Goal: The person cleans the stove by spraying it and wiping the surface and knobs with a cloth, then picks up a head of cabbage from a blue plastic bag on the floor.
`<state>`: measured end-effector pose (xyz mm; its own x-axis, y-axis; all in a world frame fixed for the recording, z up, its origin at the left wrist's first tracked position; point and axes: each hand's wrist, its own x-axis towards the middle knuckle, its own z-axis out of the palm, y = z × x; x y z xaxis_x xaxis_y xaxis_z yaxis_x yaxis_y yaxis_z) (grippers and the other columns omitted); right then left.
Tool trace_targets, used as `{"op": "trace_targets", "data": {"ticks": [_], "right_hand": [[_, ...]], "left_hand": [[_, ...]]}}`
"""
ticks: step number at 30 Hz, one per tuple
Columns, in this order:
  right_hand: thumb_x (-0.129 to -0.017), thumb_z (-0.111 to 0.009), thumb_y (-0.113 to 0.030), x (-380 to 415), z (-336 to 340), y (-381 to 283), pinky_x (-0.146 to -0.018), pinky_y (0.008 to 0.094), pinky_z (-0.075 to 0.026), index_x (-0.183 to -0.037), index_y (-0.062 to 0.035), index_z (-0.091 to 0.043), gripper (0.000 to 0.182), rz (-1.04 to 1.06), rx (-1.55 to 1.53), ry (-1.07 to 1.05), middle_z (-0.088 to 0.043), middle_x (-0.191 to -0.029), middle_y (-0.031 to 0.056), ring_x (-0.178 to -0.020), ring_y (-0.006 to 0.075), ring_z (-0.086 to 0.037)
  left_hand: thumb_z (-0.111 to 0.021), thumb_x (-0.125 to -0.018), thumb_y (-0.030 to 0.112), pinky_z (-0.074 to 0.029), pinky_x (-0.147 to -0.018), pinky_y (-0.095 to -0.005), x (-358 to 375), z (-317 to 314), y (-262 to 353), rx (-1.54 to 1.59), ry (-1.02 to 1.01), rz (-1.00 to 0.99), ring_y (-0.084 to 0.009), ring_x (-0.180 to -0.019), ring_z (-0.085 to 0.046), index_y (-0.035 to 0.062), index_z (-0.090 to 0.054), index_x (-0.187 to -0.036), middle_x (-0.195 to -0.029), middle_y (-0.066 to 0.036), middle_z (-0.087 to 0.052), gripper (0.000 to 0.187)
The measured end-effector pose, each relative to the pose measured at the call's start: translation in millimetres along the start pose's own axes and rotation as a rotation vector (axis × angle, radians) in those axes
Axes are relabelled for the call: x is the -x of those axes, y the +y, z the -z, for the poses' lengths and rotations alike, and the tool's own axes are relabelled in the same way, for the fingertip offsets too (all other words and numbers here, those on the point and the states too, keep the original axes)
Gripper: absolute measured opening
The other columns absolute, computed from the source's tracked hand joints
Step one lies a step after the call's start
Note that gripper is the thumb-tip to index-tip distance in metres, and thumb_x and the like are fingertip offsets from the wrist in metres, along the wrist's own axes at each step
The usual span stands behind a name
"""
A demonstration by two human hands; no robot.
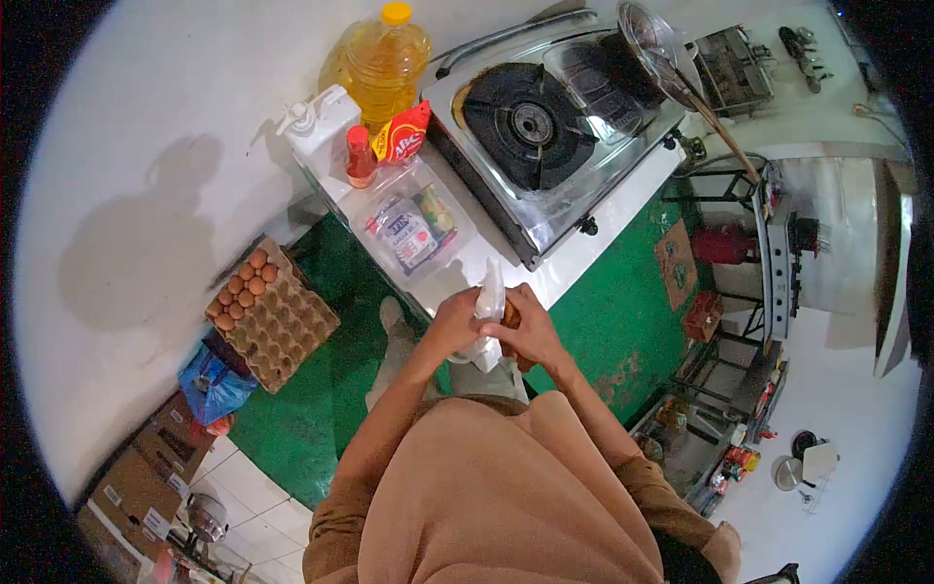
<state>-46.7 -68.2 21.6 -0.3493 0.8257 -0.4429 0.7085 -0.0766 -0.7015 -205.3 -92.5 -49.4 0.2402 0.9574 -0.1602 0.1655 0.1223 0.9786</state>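
Note:
Close to my body, at the near corner of the white counter (pixel 603 238), my two hands meet around a crumpled white packet or sheet (pixel 493 292). My left hand (pixel 454 323) is closed on its left side, fingertips against it. Thumb pressed to the same white piece, my right hand (pixel 533 333) also curls around an orange-brown thing (pixel 511 316), mostly hidden by the fingers; I cannot tell what it is. Nearest to both hands is a clear plastic tub (pixel 457 200) holding several packets. A red-capped sauce bottle (pixel 361 161) and a red ABC pouch (pixel 404 134) stand behind it.
A gas stove (pixel 533 125) occupies the counter, a metal lid (pixel 652 34) at its back right. Cooking oil (pixel 387 63) and a white jug (pixel 321 117) stand at the wall. An egg tray (pixel 292 326) lies left, beside a blue bag (pixel 214 380). Another stove (pixel 778 263) is right.

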Motion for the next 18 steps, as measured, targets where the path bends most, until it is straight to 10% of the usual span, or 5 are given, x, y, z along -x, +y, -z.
{"op": "trace_targets", "data": {"ticks": [8,18], "right_hand": [[-0.067,-0.079,-0.04,-32.3,2.4,15.1,-0.07,0.0341,-0.047,-0.11,-0.0027,-0.059,0.06,-0.062,-0.462,0.143,-0.048,-0.093,0.0104,-0.085,0.0234,-0.057],[-0.064,-0.081,-0.042,-58.8,10.6,22.3,-0.067,0.0336,-0.047,-0.087,0.0007,-0.06,0.053,0.004,-0.127,0.126,-0.046,-0.084,0.009,-0.074,0.0228,-0.054]], "left_hand": [[-0.064,-0.07,0.027,-0.049,-0.074,-0.0462,-48.9,-6.5,-0.4,-0.181,-0.115,-0.011,-0.0391,-0.083,-0.062,0.0079,-0.061,-0.104,-0.087,-0.02,-0.065,0.04],[-0.069,-0.076,0.029,-0.051,-0.076,-0.0406,-49.4,-8.1,-3.2,-0.038,-0.048,0.096,-0.0334,-0.087,-0.065,0.0072,-0.061,-0.106,-0.093,-0.017,-0.067,0.039]]}}
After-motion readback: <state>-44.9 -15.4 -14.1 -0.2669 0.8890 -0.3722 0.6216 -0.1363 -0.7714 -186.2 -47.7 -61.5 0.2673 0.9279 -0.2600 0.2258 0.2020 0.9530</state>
